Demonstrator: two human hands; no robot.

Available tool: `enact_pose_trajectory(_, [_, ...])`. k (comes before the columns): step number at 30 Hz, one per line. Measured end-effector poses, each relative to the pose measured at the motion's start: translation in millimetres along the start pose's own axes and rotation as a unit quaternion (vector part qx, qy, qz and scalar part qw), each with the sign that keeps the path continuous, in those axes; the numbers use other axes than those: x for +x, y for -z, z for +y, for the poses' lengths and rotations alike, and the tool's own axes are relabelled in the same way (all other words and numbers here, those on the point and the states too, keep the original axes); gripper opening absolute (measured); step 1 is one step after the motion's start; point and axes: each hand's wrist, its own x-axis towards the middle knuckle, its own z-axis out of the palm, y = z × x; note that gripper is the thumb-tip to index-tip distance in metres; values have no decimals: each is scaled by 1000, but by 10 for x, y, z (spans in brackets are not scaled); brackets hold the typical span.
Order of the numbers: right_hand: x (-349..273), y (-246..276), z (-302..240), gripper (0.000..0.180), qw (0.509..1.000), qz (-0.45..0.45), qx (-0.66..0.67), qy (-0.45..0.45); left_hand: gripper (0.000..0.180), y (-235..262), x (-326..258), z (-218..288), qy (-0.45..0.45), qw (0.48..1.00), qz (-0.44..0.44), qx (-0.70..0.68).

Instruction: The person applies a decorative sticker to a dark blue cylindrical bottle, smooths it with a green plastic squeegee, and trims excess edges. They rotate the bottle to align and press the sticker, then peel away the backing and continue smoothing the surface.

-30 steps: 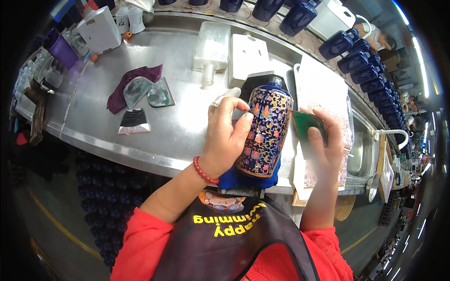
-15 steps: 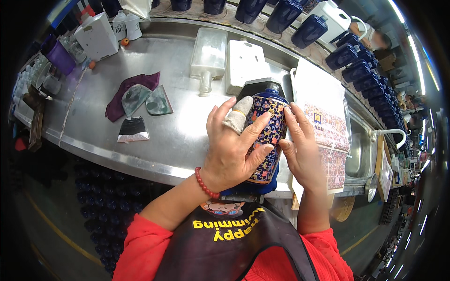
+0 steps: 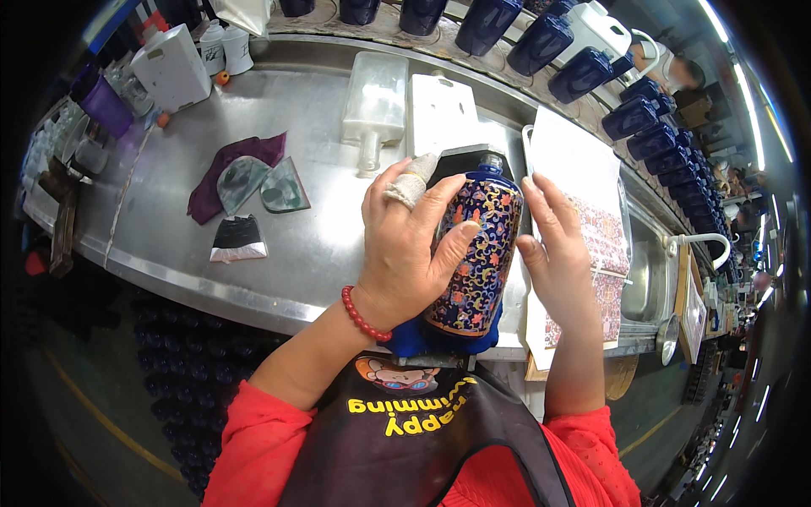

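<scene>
A dark blue bottle (image 3: pixel 480 266) with a colourful floral pattern leans back on a blue cloth pad (image 3: pixel 452 338), neck pointing away from me. My left hand (image 3: pixel 405 241) lies along its left side, fingers extended, thumb touching the patterned front. A grey cloth sleeve (image 3: pixel 411 182) covers one finger of that hand, and red beads circle the wrist. At the bottle's right edge is my right hand (image 3: pixel 557 253), fingers stretched out; whether its fingertips touch the glass I cannot tell. Sheets of printed floral pattern (image 3: pixel 600 228) lie just right of it.
Left on the metal bench (image 3: pixel 304 110) lie a purple cloth (image 3: pixel 215 182) and green-grey scraper pieces (image 3: pixel 283 186). A clear bottle (image 3: pixel 376 101) and white block (image 3: pixel 441 114) stand beyond my hands. Blue bottles (image 3: pixel 541 44) line the back; a sink (image 3: pixel 649 270) sits right.
Both hands have moved outward from the bottle's front toward its sides, showing more of the pattern. The row of blue bottles at the back has shifted right.
</scene>
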Motion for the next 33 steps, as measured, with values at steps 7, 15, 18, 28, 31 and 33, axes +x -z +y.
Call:
enact_pose_trajectory(7, [179,103,2,44,997,-15,-56,54,44,-5,13,51,-52,998,-6,40])
enact_pose_trajectory(15, [164,67,-19,42,997,-11,-58,56,40,6,143,-43,-78,995,-34,43])
enact_pose_trajectory(18, [157,55,-6,42,997,-6,-57,59,43,15,140,-44,-91,988,-26,124])
enact_pose_trajectory(28, [145,23,-18,43,997,1,-45,60,46,62,85,6,-105,982,-16,157])
enact_pose_trajectory(31, [138,25,-27,44,997,2,-53,54,41,73,70,-3,-104,977,-1,184])
enact_pose_trajectory(33, [141,28,-30,43,997,0,-56,59,39,71,55,-4,-97,980,8,171])
